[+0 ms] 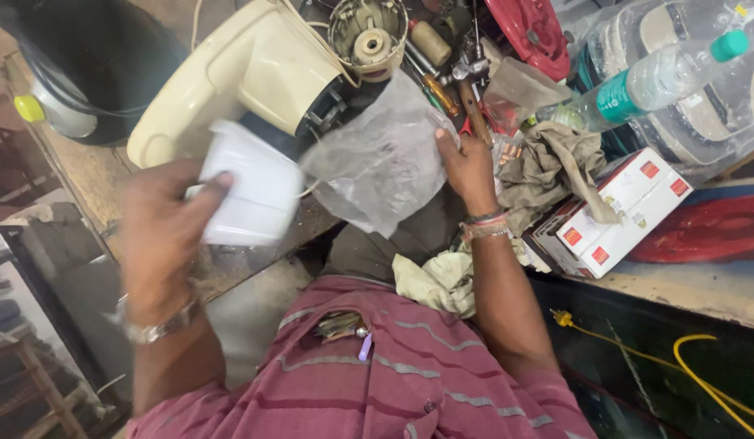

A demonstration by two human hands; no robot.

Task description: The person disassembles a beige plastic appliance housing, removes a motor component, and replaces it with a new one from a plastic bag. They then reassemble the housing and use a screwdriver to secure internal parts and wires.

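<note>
White plastic tub (251, 195) held in the left hand (161, 236), fingers wrapped round its side, grip clamped on it; the hand is blurred. Right hand (468, 167) pinches the edge of a clear plastic bag (381, 162), grip closed on the film. Both sit above the table (92, 175) edge, beside a cream appliance housing (247, 73). Step in hand, judged: bringing tub and bag together; next calls for a steady tub and an opened bag mouth. Tub contents hidden. Nearby: rag (547, 167), water bottle (661, 77), white carton (625, 211).
</note>
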